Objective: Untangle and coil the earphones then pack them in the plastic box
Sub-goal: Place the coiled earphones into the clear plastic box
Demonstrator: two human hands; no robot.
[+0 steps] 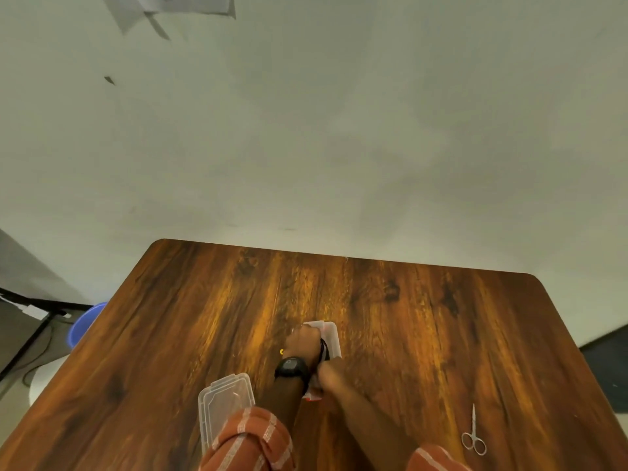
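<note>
A clear plastic box (332, 338) stands on the wooden table (407, 334) near its middle. My left hand (302, 343), with a black watch on the wrist, lies over the box and covers most of it. A black earphone cable (324, 350) loops at the hand's right edge, over the box. My right hand (328, 372) is closed at the box's near end, close to the cable. The clear lid (224, 402) lies apart on the table to the left, partly under my left sleeve. What lies inside the box is hidden.
Small metal scissors (473, 436) lie at the near right of the table. A tiny yellow bit (281, 351) sits just left of my left hand. A blue tub (85, 322) stands on the floor off the table's left edge. A wall rises behind the table.
</note>
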